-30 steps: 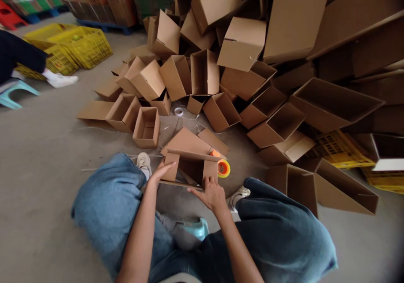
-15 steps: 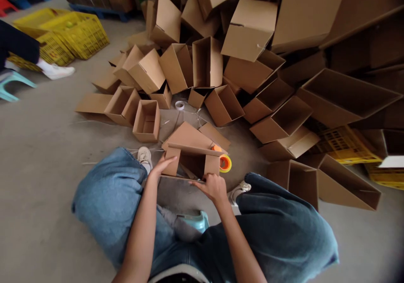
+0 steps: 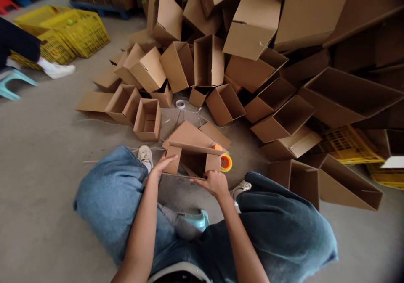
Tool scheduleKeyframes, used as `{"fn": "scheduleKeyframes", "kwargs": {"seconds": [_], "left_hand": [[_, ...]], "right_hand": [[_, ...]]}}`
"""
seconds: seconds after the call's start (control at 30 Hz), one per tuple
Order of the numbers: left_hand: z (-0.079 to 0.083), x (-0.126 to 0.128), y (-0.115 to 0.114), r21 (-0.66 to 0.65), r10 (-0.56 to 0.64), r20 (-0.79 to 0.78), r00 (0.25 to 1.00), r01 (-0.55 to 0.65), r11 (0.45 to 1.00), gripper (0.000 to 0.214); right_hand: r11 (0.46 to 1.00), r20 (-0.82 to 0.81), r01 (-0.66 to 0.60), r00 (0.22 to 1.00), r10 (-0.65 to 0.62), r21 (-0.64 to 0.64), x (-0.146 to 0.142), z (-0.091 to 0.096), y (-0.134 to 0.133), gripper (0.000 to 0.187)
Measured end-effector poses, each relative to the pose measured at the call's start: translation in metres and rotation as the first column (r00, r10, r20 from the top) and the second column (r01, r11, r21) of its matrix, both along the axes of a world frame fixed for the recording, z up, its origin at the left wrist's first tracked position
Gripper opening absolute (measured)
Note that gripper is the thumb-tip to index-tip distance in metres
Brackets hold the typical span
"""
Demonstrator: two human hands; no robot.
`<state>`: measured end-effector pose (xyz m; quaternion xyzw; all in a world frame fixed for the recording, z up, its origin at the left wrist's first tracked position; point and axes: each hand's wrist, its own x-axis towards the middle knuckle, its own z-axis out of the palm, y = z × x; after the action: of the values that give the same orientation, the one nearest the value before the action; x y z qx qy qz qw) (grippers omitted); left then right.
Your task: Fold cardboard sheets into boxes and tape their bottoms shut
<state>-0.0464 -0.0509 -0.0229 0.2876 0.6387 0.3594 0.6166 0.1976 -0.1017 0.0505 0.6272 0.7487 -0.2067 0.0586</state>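
Note:
Between my knees is a brown cardboard box (image 3: pixel 195 148), its open side facing me and two short end flaps folded inward. My left hand (image 3: pixel 160 165) grips the box's left end, with the thumb lying on the left flap. At the near right corner, my right hand (image 3: pixel 215 183) is closed on the box's near edge, thumb stretched along it. A tape roll (image 3: pixel 226 162) in orange and yellow sits just beyond the box's right end, partly hidden by it. Flat cardboard (image 3: pixel 216 135) lies behind the box.
Open cardboard boxes (image 3: pixel 208 60) are heaped in front and to the right. A white tape roll (image 3: pixel 180 104) lies on the floor before them. Yellow crates (image 3: pixel 75 33) stand at the far left, near another person's shoe (image 3: pixel 59 70). A light-blue stool (image 3: pixel 197 220) is beneath me.
Both hands keep their hold on the box, which has hardly moved. The whole view has shifted very slightly.

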Motion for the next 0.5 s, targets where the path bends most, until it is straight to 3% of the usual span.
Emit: {"fn": "scheduleKeyframes", "kwargs": {"seconds": [0.5], "left_hand": [[0.003,0.0,-0.002,-0.049,0.008,0.024,1.0,-0.007,0.999,0.076]], "right_hand": [[0.998,-0.007,0.003,1.0,-0.003,-0.057,0.002,0.001,0.011,0.074]]}}
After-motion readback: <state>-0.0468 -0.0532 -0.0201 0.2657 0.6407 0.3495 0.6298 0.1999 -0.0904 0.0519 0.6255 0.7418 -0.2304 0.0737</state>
